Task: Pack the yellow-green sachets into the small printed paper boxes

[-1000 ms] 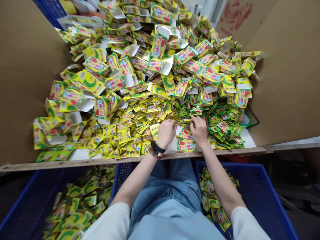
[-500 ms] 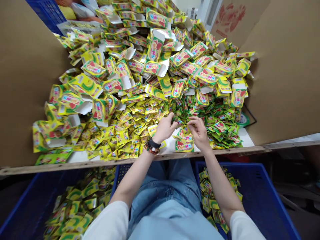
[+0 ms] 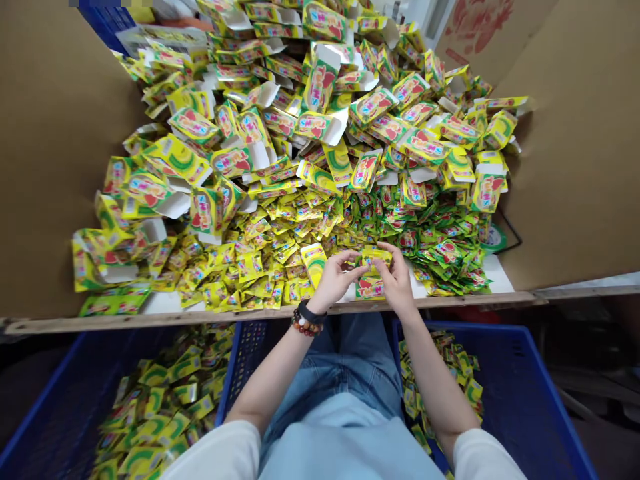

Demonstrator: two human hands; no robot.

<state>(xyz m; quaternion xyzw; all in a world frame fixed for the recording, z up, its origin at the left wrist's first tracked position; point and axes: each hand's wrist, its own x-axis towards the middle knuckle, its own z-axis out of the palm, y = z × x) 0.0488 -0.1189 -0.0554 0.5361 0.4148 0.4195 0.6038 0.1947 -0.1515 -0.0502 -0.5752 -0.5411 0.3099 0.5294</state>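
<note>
Near the table's front edge, my left hand (image 3: 336, 279) and my right hand (image 3: 397, 277) meet around small yellow candy packets (image 3: 376, 257). Fingers and thumb of my right hand close on the packets from the right; the fingertips of my left hand pinch at their left end. Just below them a yellow and green box (image 3: 370, 287) lies flat on the white table top. Another yellow box (image 3: 314, 264) leans left of my left hand. Loose yellow packets (image 3: 250, 265) spread to the left, and green packets (image 3: 447, 250) are heaped to the right.
A tall pile of open cardboard boxes (image 3: 320, 123) fills the back. Brown cardboard walls (image 3: 570, 153) stand on both sides. Below the wooden table edge (image 3: 270, 315), a blue crate (image 3: 525, 387) at the right and another (image 3: 55, 400) at the left hold filled boxes.
My hands have come together, and small packets now show between them. A yellow box beside my left hand is more fully in view. The camera view has shifted slightly.
</note>
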